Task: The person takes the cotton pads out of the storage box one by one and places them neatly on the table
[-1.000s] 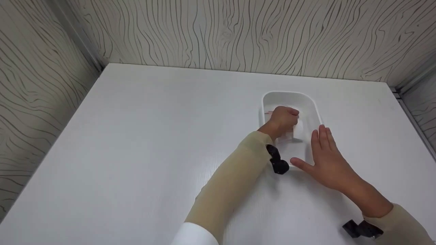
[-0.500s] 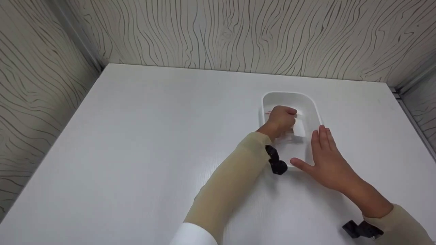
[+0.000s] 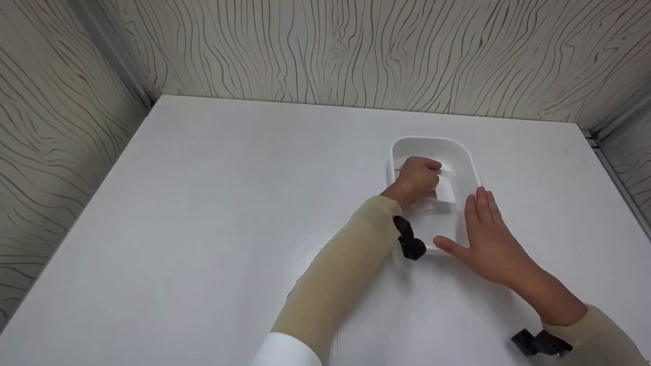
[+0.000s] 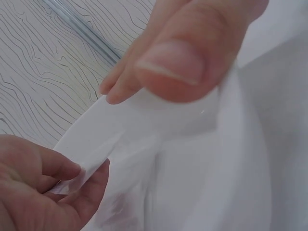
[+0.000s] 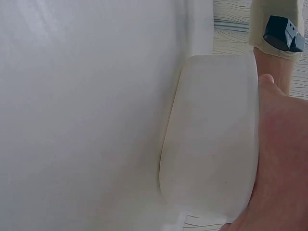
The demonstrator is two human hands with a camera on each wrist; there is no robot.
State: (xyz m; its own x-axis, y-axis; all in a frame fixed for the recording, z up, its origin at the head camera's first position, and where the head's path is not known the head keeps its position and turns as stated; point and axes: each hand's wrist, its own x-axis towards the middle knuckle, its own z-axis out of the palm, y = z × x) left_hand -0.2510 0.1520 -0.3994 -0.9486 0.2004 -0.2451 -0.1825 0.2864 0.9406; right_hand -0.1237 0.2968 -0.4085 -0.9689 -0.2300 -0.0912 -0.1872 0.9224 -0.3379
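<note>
- Pale wall panels [image 3: 335,51] with dark grain lines stand beyond both hands, and a white tabletop [image 3: 229,203] spreads beneath them.
- Left of the right hand's fingers, a white bin [image 3: 460,157] sits on the tabletop.
- The left hand [image 3: 419,177] is down inside the bin, pinching a thin whitish packet [image 4: 91,169] between thumb and fingers; the packet's free end sticks out past the fingertips.
- Just beside that pinch lies another pale wrapper [image 4: 118,207] with a faint reddish patch, its far edges lost in blur. Whether the two are joined I cannot tell.
- The right hand [image 3: 491,244] has its fingers straight along the bin's side and its thumb spread towards the near rim; it grips nothing.
- Slipping looks the likeliest trouble: the packet seems slick and is held by little of its surface, so a quick tug could lose it.
- If the two pieces cling together, lifting one might drag or crumple the other.
- The bin looks light; should the right hand ease off, a knock from the left could skid it.
- The left wrist's black camera [image 3: 413,249], close to the right thumb, could bump it or the rim if the left forearm swings towards it.
</note>
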